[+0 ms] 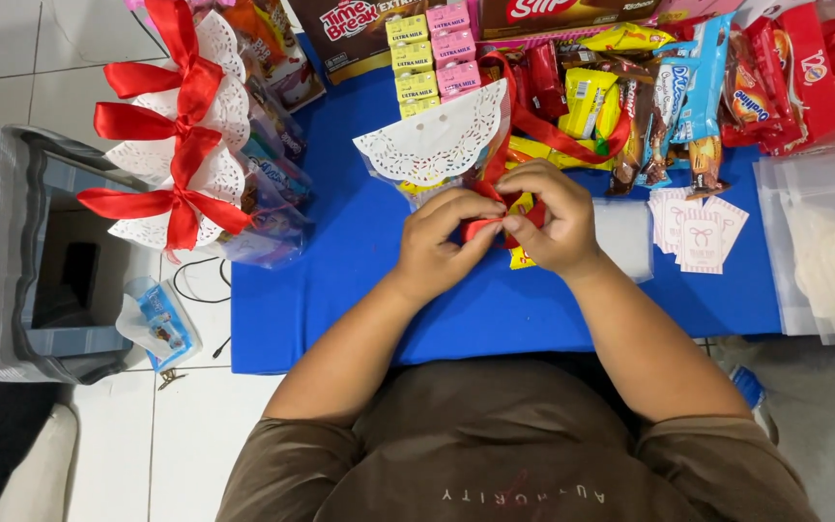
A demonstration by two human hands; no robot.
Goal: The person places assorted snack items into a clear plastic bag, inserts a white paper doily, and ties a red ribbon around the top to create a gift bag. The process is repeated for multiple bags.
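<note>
A clear snack bag topped with a white paper doily (437, 140) lies on the blue table (340, 280) in front of me. A red ribbon (524, 121) runs around it and loops back over the snacks behind. My left hand (437, 242) and my right hand (548, 217) meet over the bag's lower end, both pinching the red ribbon between thumb and fingers. The ribbon's knot is mostly hidden under my fingers.
Three finished bags with doilies and red bows (181, 135) lie at the table's left edge. Piled snack packets (688, 87) and small milk cartons (432, 48) fill the back. Pink tags (698, 232) lie right of my hands, clear plastic bins (823, 242) beyond. A grey crate (60, 261) stands at left.
</note>
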